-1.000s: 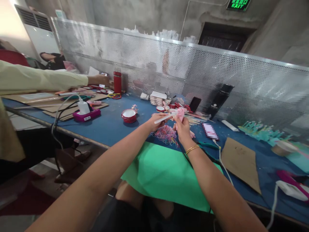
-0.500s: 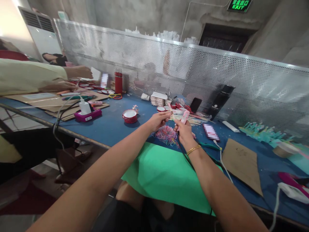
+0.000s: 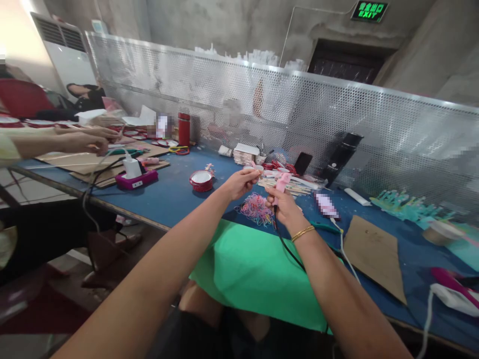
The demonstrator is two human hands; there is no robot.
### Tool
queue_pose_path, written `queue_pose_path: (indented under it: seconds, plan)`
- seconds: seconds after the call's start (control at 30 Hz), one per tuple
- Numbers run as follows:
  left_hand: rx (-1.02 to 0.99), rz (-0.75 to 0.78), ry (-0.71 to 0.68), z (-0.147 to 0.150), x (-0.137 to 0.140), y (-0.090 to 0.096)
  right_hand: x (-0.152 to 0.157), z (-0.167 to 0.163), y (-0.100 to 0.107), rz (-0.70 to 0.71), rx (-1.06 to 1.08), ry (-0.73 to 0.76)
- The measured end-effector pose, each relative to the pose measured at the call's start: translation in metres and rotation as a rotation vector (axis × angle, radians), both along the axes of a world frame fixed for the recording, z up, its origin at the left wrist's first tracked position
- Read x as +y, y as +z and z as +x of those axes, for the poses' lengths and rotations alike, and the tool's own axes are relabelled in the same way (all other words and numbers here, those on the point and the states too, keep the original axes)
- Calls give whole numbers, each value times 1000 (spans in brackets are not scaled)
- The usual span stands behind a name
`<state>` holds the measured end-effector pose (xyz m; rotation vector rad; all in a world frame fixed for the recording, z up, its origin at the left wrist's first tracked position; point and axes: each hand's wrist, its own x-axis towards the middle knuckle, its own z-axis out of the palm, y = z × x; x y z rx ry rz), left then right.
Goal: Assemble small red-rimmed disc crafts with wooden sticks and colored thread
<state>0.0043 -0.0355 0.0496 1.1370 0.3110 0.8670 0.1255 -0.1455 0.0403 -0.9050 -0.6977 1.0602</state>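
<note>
A tangled heap of multicoloured string (image 3: 256, 207) lies on the blue tabletop (image 3: 168, 197). Above its right side, the right hand (image 3: 283, 202) has fingers wrapped around a pink, plastic-looking corded tool (image 3: 282, 184); above its far left side, the left hand (image 3: 240, 184) has fingers narrowed on an apparent slim pink strip (image 3: 253, 163). Step judged: handling strip and tool, held apart. Next move calls for steady alignment, the thin black cable (image 3: 285, 244) kept clear of the heap

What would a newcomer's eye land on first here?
Probably the bright green sheet at the near edge of the blue table. Then the pink corded tool in the right hand, and the tangle of coloured strands left of that hand. At upper right, the lit exit sign.
</note>
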Motion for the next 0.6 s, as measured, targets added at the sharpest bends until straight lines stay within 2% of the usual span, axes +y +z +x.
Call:
queue_pose_path:
  seconds: [0.1,0.17,0.23,0.33,0.4,0.47,0.6]
  plan:
    - [8,57,62,3,-4,-2,-2,10,6,-63,-36,-148]
    - [73,131,79,5,-10,-5,-5,25,12,-29,-46,-300]
    - [151,257,6,9,-17,-8,-7,42,17,34,-57,-446]
    - [214,402,-138,13,-25,-12,-10,60,22,112,-85,-536]
    - [244,420,-168,14,-27,-13,-12,63,24,121,-119,-504]
    - [257,360,-154,12,-24,-12,-13,57,24,116,-183,-436]
    - [133,152,1,2,-7,-6,-17,37,21,127,-328,-293]
